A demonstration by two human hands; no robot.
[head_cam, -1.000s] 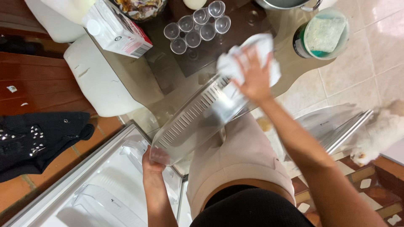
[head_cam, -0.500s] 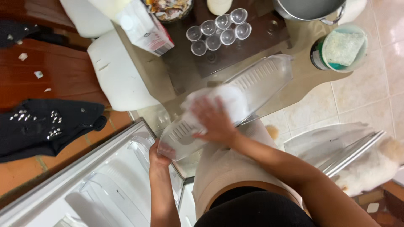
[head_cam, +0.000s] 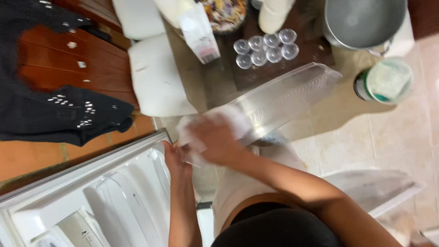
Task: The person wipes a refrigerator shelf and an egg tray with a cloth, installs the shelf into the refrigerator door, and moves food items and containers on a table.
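**Both hands on a clear bin, a cloth pressed to its near end**

A clear plastic bin lies slantwise across the middle of the frame, its far end up right of centre over the glass table, its near end down at centre left. The left hand grips that near end from below, fingers curled round the edge. The right hand lies flat on a white cloth, pressing it onto the bin's near end; the cloth is blurred, and the fingers look spread over it rather than closed round it.

Along the top of the frame the table carries a cluster of small clear cups, a carton to their left, a bowl of mixed bits between them, and a metal pot at upper right. Below the pot, at the right edge, stands a green tub with a pale sponge on top. A white chair seat sits left of the table; dark clothing lies on the floor at far left. An open white fridge door with shelves fills the lower left. Another clear shelf lies on the tiles at lower right.
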